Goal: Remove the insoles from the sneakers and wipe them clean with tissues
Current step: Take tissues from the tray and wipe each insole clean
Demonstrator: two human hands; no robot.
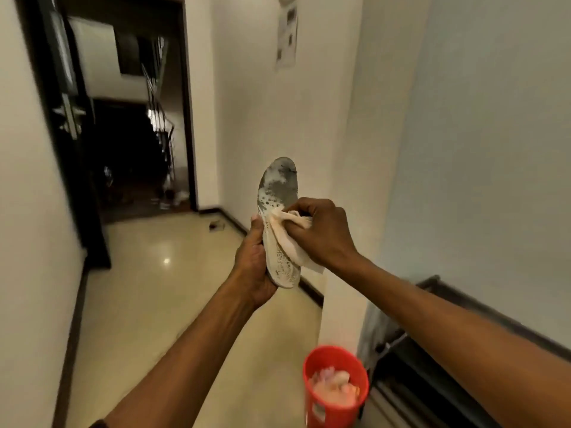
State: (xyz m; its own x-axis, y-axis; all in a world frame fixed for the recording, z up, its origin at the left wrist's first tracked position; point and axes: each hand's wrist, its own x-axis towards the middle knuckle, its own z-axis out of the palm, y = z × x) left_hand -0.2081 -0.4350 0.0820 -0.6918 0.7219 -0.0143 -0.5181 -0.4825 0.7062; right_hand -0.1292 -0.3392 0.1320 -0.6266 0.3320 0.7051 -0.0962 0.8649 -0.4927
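While the left hand [251, 267] grips the insole [279, 211] upright by its heel to steady it, the right hand [321, 230] clenches a tissue [290, 239] against its stained face

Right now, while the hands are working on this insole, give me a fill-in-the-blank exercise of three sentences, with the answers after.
1. The right hand presses a crumpled ____ against the insole.
2. The left hand grips the insole at its ____ end.
3. The grey stains lie on the insole's ____ part.
Missing words: tissue; lower; upper.
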